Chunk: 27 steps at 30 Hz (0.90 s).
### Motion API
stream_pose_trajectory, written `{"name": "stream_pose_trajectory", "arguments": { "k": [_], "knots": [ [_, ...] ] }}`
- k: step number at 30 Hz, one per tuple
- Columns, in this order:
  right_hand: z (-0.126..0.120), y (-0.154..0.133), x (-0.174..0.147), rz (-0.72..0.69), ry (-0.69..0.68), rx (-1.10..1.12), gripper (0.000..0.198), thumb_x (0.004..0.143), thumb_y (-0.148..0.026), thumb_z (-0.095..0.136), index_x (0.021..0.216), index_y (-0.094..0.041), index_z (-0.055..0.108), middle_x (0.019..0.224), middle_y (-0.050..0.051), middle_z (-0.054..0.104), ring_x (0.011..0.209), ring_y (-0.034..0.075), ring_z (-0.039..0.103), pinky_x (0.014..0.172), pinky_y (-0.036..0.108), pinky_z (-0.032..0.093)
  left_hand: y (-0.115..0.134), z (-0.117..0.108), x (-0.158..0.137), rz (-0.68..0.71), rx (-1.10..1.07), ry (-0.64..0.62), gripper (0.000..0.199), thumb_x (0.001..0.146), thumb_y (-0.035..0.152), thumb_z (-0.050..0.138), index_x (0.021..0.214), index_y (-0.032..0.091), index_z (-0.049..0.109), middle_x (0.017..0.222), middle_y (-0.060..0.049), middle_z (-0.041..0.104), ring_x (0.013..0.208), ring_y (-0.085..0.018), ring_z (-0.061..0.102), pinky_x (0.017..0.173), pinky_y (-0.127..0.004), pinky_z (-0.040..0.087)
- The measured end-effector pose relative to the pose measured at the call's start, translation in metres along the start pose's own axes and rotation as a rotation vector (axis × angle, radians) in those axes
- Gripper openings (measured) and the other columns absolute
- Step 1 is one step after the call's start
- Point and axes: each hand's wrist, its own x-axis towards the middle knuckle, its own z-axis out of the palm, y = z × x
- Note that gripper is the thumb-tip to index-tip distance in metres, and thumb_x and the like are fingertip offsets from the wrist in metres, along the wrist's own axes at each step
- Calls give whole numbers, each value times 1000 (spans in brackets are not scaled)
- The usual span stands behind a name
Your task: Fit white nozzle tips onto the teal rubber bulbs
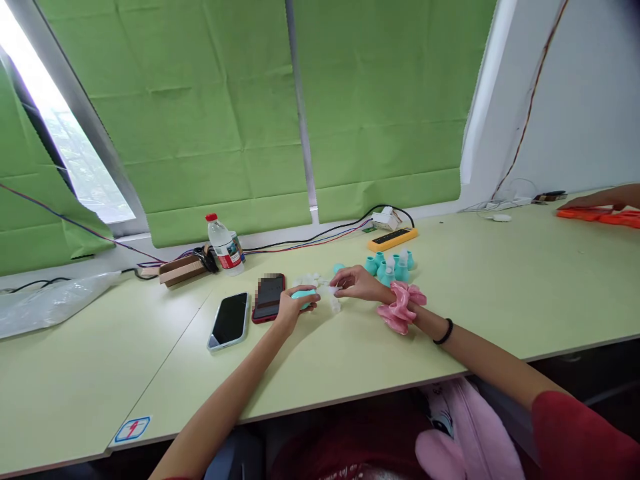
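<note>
My left hand (296, 305) is closed round a rounded teal plastic piece (303, 293) above the table. Facing it, my right hand (361, 283) pinches a small translucent whitish piece (330, 289); its exact kind is too small to make out. Between and behind the hands lie several loose translucent pieces (311, 279). Another teal piece (339, 268) rests just behind my right fingers. To the right of that hand stands a group of teal bottle-shaped pieces (383, 265), some with translucent tips. A pink scrunchie (401, 307) and a dark bracelet circle my right wrist and forearm.
Left of my left hand lie a red-edged phone (269, 298) and a light-cased phone (229, 321). Behind them stand a red-capped bottle (225, 245) and a cardboard box (183, 269). A yellow power strip (393, 239) and cables run along the back. Another person's hand (607, 198) touches orange material at far right.
</note>
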Motion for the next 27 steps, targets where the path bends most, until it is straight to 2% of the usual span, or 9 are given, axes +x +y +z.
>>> {"name": "stream_pose_trajectory", "arguments": {
  "k": [6,16,27],
  "knots": [
    [0,-2,-2,14,-53,29,34,56,-33,67,83,-11,65,77,6,61,64,12,55,61,25,48,1,-3,0,-21,-4,-78,39,45,26,71,80,11,62,63,-5,61,51,-11,54,53,-26,44],
    [5,5,-2,58,-20,81,32,56,-31,67,81,-11,66,78,6,63,71,15,57,64,27,48,-5,-5,2,9,-15,-75,38,43,24,72,77,9,62,61,-5,59,51,-11,52,54,-26,44],
    [9,4,-3,256,51,443,39,47,-32,73,77,-8,66,62,5,63,59,15,59,65,34,50,-11,5,-2,19,-135,20,39,43,24,74,76,9,62,59,-4,60,53,-12,56,59,-27,47]
  ]
}}
